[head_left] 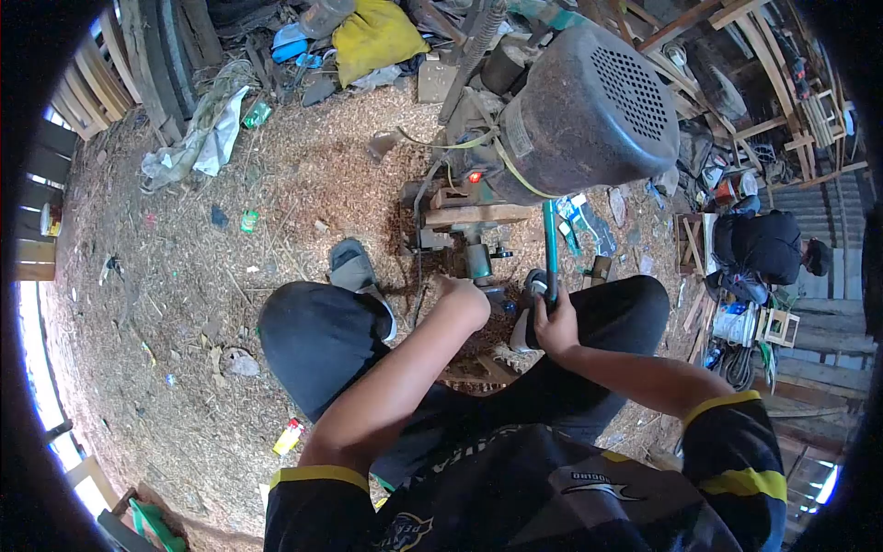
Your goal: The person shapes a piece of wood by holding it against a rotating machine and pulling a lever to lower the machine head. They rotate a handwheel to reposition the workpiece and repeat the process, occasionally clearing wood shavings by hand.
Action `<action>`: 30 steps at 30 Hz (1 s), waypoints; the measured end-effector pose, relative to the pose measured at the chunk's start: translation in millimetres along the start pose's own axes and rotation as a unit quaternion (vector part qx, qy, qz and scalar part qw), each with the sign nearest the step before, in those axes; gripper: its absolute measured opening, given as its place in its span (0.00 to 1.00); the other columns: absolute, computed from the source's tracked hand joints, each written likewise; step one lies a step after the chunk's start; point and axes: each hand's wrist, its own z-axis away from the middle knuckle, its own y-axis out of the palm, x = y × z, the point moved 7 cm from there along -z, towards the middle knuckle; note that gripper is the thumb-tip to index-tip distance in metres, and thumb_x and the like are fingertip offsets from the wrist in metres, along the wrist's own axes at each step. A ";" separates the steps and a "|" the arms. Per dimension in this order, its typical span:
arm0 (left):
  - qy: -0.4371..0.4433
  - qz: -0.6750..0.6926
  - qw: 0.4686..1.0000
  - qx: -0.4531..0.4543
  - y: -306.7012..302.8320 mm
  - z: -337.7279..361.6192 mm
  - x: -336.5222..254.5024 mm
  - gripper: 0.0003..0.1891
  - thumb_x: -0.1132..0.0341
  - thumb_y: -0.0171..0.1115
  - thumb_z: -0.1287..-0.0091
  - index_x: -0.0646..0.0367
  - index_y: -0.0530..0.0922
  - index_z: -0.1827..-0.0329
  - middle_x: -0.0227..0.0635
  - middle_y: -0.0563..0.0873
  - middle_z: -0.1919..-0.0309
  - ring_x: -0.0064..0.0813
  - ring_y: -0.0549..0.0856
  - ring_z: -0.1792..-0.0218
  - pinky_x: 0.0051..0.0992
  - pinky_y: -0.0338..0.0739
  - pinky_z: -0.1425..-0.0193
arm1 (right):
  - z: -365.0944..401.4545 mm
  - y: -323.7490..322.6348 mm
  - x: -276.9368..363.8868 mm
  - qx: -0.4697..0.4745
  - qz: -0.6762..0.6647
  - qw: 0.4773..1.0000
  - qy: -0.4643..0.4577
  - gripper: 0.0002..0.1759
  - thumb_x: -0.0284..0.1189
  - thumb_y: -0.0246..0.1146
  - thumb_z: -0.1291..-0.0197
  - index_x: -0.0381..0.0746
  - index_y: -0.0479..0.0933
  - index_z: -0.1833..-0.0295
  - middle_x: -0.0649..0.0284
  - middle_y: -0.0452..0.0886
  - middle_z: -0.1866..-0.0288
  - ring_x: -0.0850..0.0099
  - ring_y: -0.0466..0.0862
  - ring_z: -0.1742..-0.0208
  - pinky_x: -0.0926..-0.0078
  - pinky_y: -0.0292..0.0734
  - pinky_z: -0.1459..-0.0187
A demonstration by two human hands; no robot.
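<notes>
My right hand [557, 327] is wrapped round the black-gripped end of a green lever [551, 239] that runs up to the machine. My left hand [456, 296] is bent at the wrist, low at the machine's front, beside a green cylindrical part [478, 261]; its fingers are mostly hidden. Above that hand, a block of wood [478, 216] lies across the machine's table area. A big grey motor housing [579, 120] with a perforated end overhangs the work. Near its base, a small red light [475, 176] glows.
Wood shavings [368, 138] cover the floor, thickest around the machine. A yellow sack [375, 41] lies at the back. To the right, another person [763, 247] in dark clothes bends among wooden frames. Both my knees flank the machine, and a sandal [351, 267] shows by the left one.
</notes>
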 end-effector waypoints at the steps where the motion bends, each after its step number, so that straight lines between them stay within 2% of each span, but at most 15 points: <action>1: 0.007 -0.031 0.999 0.023 -9.8 12.2 -6.1 0.25 0.66 0.64 0.37 0.60 0.84 0.35 0.43 0.85 0.33 0.51 0.83 0.33 0.59 0.71 0.30 | -2.5 14.2 -17.3 -0.020 0.014 1.000 -0.014 0.14 0.29 0.63 0.25 0.33 0.73 0.42 0.62 0.74 0.70 0.73 0.72 0.69 0.67 0.73 0.65; 2: 0.005 -0.019 1.000 0.022 -13.5 17.1 -6.6 0.25 0.63 0.66 0.36 0.57 0.85 0.35 0.42 0.85 0.33 0.53 0.83 0.34 0.59 0.70 0.29 | -3.0 22.2 -20.9 -0.022 -0.004 1.000 0.010 0.12 0.33 0.61 0.22 0.35 0.74 0.46 0.67 0.72 0.72 0.78 0.70 0.72 0.72 0.70 0.70; 5: -0.016 -0.005 1.000 0.015 -10.1 18.5 -5.8 0.24 0.64 0.65 0.37 0.55 0.86 0.35 0.42 0.85 0.33 0.53 0.84 0.35 0.59 0.68 0.27 | -11.4 42.9 -59.9 0.015 -0.212 0.975 0.068 0.14 0.40 0.56 0.18 0.40 0.74 0.53 0.72 0.69 0.74 0.83 0.66 0.76 0.78 0.63 0.75; 8: -0.013 0.000 0.999 -0.036 -7.5 14.8 -8.4 0.25 0.66 0.63 0.37 0.56 0.86 0.36 0.44 0.85 0.33 0.50 0.87 0.39 0.55 0.72 0.28 | -12.7 46.2 -66.7 0.017 -0.208 0.974 0.083 0.23 0.48 0.48 0.16 0.44 0.70 0.63 0.75 0.66 0.77 0.83 0.64 0.79 0.78 0.59 0.77; 10: -0.012 0.026 0.997 -0.070 -17.1 39.3 -6.8 0.27 0.68 0.62 0.38 0.59 0.84 0.33 0.44 0.86 0.34 0.48 0.88 0.40 0.50 0.78 0.33 | -14.8 50.8 -68.4 0.010 -0.174 0.982 0.075 0.24 0.47 0.48 0.16 0.42 0.71 0.64 0.73 0.67 0.78 0.81 0.66 0.79 0.75 0.60 0.75; 11: -0.019 0.026 0.998 -0.058 -15.5 38.7 -7.4 0.27 0.69 0.61 0.38 0.60 0.83 0.33 0.44 0.86 0.35 0.48 0.88 0.40 0.50 0.79 0.34 | -13.4 46.3 -67.7 0.008 -0.089 0.993 0.080 0.27 0.48 0.48 0.17 0.37 0.73 0.63 0.66 0.72 0.77 0.72 0.73 0.76 0.67 0.67 0.70; 13: -0.039 0.032 0.998 -0.033 -14.4 37.6 -5.2 0.28 0.71 0.60 0.39 0.63 0.82 0.33 0.45 0.86 0.35 0.47 0.88 0.41 0.48 0.81 0.36 | -12.9 41.6 -47.1 -0.012 -0.033 0.998 0.057 0.30 0.51 0.48 0.18 0.33 0.76 0.59 0.56 0.76 0.73 0.60 0.77 0.69 0.60 0.72 0.62; 14: -0.023 0.035 0.999 -0.034 -13.6 38.9 -7.3 0.29 0.72 0.59 0.39 0.66 0.79 0.31 0.48 0.86 0.36 0.48 0.89 0.41 0.46 0.82 0.37 | -12.8 42.0 -41.1 0.001 -0.046 0.996 0.074 0.31 0.52 0.48 0.19 0.32 0.78 0.52 0.47 0.80 0.67 0.48 0.81 0.62 0.53 0.74 0.54; 17: -0.045 0.028 0.998 -0.025 -14.5 41.3 -10.3 0.32 0.72 0.56 0.36 0.68 0.73 0.25 0.49 0.86 0.36 0.48 0.88 0.41 0.45 0.81 0.36 | -17.2 55.9 -47.9 -0.014 -0.045 0.996 0.082 0.31 0.52 0.48 0.19 0.33 0.79 0.50 0.43 0.83 0.63 0.43 0.83 0.57 0.51 0.75 0.52; 18: -0.057 0.045 0.996 -0.052 -11.9 36.7 -9.1 0.29 0.70 0.57 0.35 0.65 0.77 0.29 0.47 0.85 0.35 0.48 0.88 0.40 0.46 0.81 0.35 | -19.3 60.9 -52.8 0.006 -0.038 0.994 0.102 0.29 0.51 0.49 0.20 0.33 0.79 0.47 0.41 0.84 0.60 0.41 0.84 0.53 0.50 0.76 0.50; 20: -0.080 0.075 0.988 -0.106 1.8 22.1 -3.9 0.23 0.66 0.59 0.33 0.59 0.85 0.36 0.42 0.85 0.33 0.47 0.88 0.39 0.47 0.80 0.34 | -22.8 69.3 -61.2 -0.005 -0.045 0.995 0.084 0.28 0.50 0.51 0.20 0.34 0.78 0.45 0.41 0.84 0.61 0.42 0.84 0.55 0.49 0.76 0.51; 23: -0.070 0.037 0.991 -0.104 11.4 7.5 0.3 0.34 0.68 0.50 0.30 0.68 0.62 0.19 0.50 0.85 0.35 0.49 0.87 0.39 0.46 0.82 0.36 | -26.8 71.3 -56.3 -0.019 -0.071 0.996 0.060 0.26 0.49 0.54 0.21 0.35 0.77 0.43 0.41 0.83 0.63 0.41 0.84 0.58 0.47 0.75 0.55; 25: -0.092 0.062 0.988 -0.109 3.1 12.9 1.3 0.27 0.69 0.54 0.34 0.65 0.77 0.31 0.48 0.86 0.36 0.46 0.88 0.40 0.44 0.82 0.37 | -25.4 70.6 -57.4 -0.030 -0.086 0.995 0.045 0.25 0.49 0.55 0.22 0.35 0.77 0.44 0.41 0.83 0.65 0.40 0.84 0.59 0.45 0.74 0.56; 26: -0.100 0.075 0.986 -0.108 1.6 15.1 -0.9 0.24 0.69 0.56 0.36 0.63 0.84 0.36 0.47 0.86 0.37 0.45 0.89 0.40 0.43 0.82 0.37 | -26.1 71.7 -60.4 -0.027 -0.063 0.996 0.048 0.23 0.48 0.56 0.23 0.35 0.75 0.49 0.38 0.83 0.68 0.36 0.84 0.62 0.42 0.76 0.59; 30: -0.079 0.071 0.992 -0.064 -8.9 23.3 -7.8 0.22 0.68 0.57 0.37 0.63 0.87 0.42 0.49 0.88 0.41 0.49 0.89 0.43 0.42 0.84 0.39 | -25.8 73.0 -62.5 -0.003 -0.070 0.996 0.060 0.22 0.48 0.57 0.23 0.37 0.74 0.51 0.41 0.82 0.71 0.38 0.84 0.63 0.41 0.75 0.61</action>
